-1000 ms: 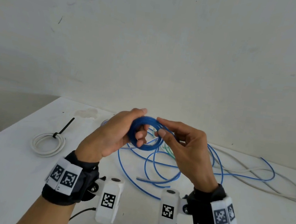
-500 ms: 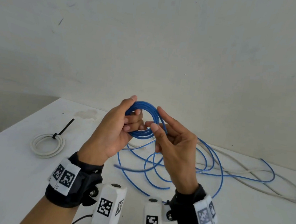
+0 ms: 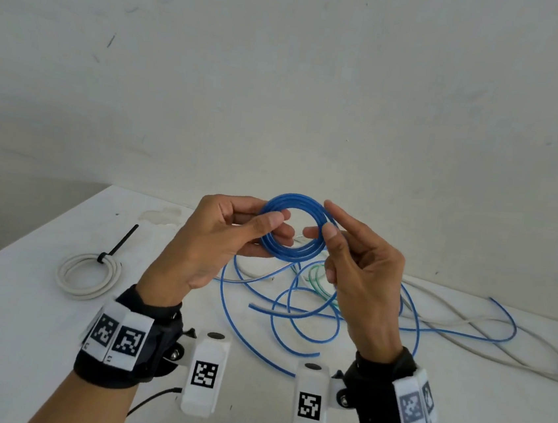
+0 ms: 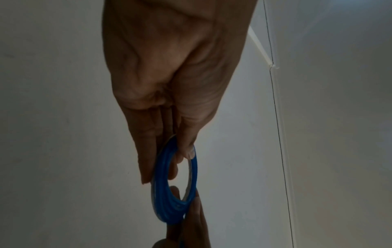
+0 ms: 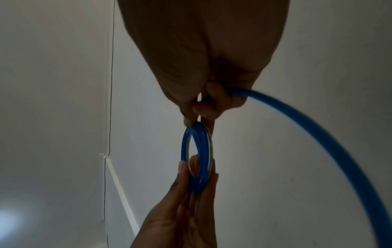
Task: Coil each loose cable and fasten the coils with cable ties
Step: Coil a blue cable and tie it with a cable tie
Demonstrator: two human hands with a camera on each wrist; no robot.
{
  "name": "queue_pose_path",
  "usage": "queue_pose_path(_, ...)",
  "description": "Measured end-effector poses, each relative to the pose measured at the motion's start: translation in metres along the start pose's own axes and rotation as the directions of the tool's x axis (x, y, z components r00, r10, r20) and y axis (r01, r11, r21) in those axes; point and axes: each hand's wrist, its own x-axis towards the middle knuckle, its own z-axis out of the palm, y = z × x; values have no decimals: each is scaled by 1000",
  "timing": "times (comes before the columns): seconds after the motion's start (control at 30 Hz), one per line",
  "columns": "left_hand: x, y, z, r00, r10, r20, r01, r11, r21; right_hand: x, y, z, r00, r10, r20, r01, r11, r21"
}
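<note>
Overhead, white table (cable-strewn), bare scuffed wall behind

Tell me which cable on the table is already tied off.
The white cable coil at the table's left, cinched by a black cable tie. The blue cable is half-coiled in both hands; the other white cable lies loose.

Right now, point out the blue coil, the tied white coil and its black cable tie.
blue coil (image 3: 300,204), head view, top arc.
tied white coil (image 3: 72,284), head view, near-left rim.
black cable tie (image 3: 122,242), head view, free tail.
</note>
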Motion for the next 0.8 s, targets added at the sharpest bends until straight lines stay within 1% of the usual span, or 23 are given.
queue_pose_path(0.1, 0, -1, 2, 999, -6, -40, 3, 998, -64, -4, 1, 10, 992, -24, -123, 25, 1000, 2)
queue_pose_path(0.17, 0, 0, 4, 998, -24, -61, 17, 993, -117, -7, 2, 18, 984, -47, -173, 49, 999, 6)
queue_pose_path(0.3, 0, -1, 11, 996, -27, -85, 10, 982, -186, -9, 3, 27, 983, -56, -174, 61, 998, 20)
queue_pose_path(0.4, 1, -3, 14, 998, -44, -47, 35, 983, -178, -6, 6, 20, 981, -48, -186, 47, 999, -8)
queue_pose_path(0.47, 1, -3, 11, 999, -49, -8, 48, 992, -113, -2, 8, 10, 992, -23, -124, 20, 999, -26)
queue_pose_path(0.57, 2, -2, 0, 1000, -26, -1, 26, 999, 40, 2, 6, -4, 999, 0, 46, 4, 997, -82)
queue_pose_path(0.67, 0, -1, -9, 995, -77, 56, 68, 985, 161, 2, 3, -10, 989, 7, 146, 17, 987, -162)
queue_pose_path(0.73, 0, -1, -11, 994, -92, 63, 79, 979, 188, 2, 4, -9, 989, 0, 149, 26, 984, -175)
queue_pose_path(0.8, 0, 0, -10, 997, -65, 39, 57, 982, 179, 1, 6, -5, 997, -2, 78, 16, 985, -173)
